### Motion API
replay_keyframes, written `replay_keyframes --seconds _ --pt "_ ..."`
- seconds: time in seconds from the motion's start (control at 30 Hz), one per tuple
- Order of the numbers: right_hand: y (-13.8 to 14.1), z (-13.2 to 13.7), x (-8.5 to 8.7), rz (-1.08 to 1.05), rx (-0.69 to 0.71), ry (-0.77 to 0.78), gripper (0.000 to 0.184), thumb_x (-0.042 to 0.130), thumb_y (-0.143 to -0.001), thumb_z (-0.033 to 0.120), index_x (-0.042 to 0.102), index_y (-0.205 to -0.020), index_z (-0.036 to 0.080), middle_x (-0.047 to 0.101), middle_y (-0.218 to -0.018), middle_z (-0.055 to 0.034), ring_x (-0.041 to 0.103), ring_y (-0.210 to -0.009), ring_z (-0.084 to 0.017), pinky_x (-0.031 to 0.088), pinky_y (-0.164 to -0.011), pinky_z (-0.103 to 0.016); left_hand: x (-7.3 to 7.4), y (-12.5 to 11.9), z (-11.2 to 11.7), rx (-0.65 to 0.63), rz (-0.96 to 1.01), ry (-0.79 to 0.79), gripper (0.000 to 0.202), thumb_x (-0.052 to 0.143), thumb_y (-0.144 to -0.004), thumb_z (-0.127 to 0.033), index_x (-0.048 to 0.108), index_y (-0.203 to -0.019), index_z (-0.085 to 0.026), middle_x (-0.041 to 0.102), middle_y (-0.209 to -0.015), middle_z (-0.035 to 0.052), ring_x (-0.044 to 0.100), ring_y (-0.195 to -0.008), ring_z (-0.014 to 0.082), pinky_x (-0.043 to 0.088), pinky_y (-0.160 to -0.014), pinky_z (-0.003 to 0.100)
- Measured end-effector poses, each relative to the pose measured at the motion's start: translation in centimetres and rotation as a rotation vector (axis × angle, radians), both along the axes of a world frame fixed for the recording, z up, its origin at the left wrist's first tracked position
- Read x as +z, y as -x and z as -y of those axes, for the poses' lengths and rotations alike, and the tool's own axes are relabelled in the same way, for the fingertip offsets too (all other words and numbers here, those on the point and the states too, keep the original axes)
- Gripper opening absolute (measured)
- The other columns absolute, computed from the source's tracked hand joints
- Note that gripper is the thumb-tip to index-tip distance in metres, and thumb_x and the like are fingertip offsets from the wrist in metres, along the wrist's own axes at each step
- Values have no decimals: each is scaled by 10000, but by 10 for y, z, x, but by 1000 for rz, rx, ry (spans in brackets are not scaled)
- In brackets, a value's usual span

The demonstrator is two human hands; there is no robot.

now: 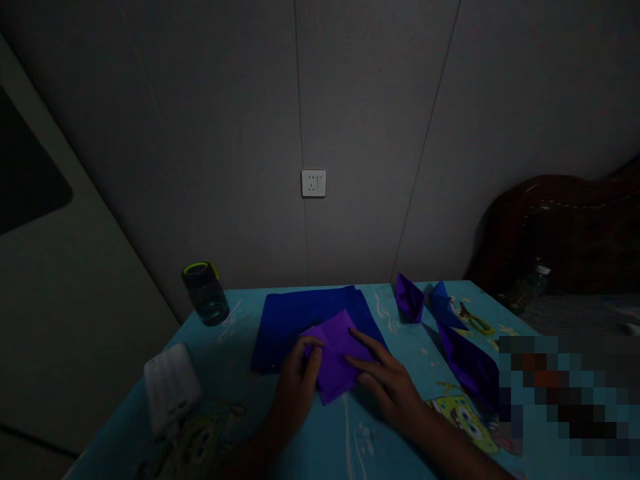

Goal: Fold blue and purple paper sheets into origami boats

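Head view: the purple paper (pixel 336 367) overlaps the near right part of the blue sheets (pixel 295 317), one corner jutting past their near edge. The left hand (pixel 294 385) has its grip pinched on the paper's left side; the right hand (pixel 395 387) rests on its right side, grip spread apart. The sheets' far edge runs close to the desk's (pixel 240 360) far edge; bare patterned cloth separates them from the folded purple piece (pixel 410 301) rightward. Left of the sheets sits a tumbler (pixel 206 293), its contents too dim to tell.

I'm looking from the head now, forward and down: wall (pixel 235 140) ahead, table (pixel 325 447) close below, left hand (pixel 300 375) and right hand (pixel 393 385) below centre.
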State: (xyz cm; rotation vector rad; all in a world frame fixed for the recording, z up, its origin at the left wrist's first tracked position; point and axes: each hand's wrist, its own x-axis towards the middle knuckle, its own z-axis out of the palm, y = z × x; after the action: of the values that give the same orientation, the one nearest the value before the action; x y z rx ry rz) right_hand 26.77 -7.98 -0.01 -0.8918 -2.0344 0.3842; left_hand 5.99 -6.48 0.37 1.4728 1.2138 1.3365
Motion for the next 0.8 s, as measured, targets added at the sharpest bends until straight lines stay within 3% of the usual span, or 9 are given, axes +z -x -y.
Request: replay_keyframes --seconds 0.13,0.23,0.47,0.53,0.67,0.8 --pt "0 -1 4 -196 -173 68 273 477 -966 298 742 -993 234 536 -1402 -123 536 -1258 -269 488 -981 -386 7 0 5 -77 -46 -73 338 461 -904 -441 664 -1004 -190 677 -966 82 618 -928 223 480 -835 321" --pt "0 -5 8 -329 -254 175 287 518 -945 366 747 -849 222 646 -1266 -121 623 -1132 -271 513 -922 -379 3 -2 2 -88 -46 -126 288 522 -876 -403 693 -958 -186 672 -1038 101 617 -1007 240 469 -891 338" --pt "1 -9 5 -596 -254 436 298 660 -840 456 720 -999 211 749 -963 -99 696 -881 -253 560 -753 -344 -1 -3 -3 -39 8 -52 162 667 -775 -340 693 -833 -191 679 -875 54 643 -867 215 494 -779 289" --pt "1 -10 4 -620 -253 441 306 670 -829 461 718 -1001 213 749 -949 -99 697 -860 -254 559 -726 -343 0 -3 -2 -48 21 -60 149 682 -767 -336 694 -800 -192 676 -877 57 644 -861 214 496 -772 283" --pt "0 -9 7 -621 -212 345 217 659 -847 418 729 -916 225 727 -1027 -99 674 -961 -257 538 -832 -373 -1 -2 -3 -103 -37 -59 218 645 -806 -368 690 -688 -190 683 -936 85 652 -883 226 506 -792 299" --pt "0 -10 8 -594 -170 301 187 652 -857 396 730 -917 238 704 -1092 -89 647 -1021 -246 506 -898 -387 -1 2 -5 -62 -77 -46 223 639 -795 -409 736 -740 -216 701 -992 78 657 -914 240 520 -844 333"
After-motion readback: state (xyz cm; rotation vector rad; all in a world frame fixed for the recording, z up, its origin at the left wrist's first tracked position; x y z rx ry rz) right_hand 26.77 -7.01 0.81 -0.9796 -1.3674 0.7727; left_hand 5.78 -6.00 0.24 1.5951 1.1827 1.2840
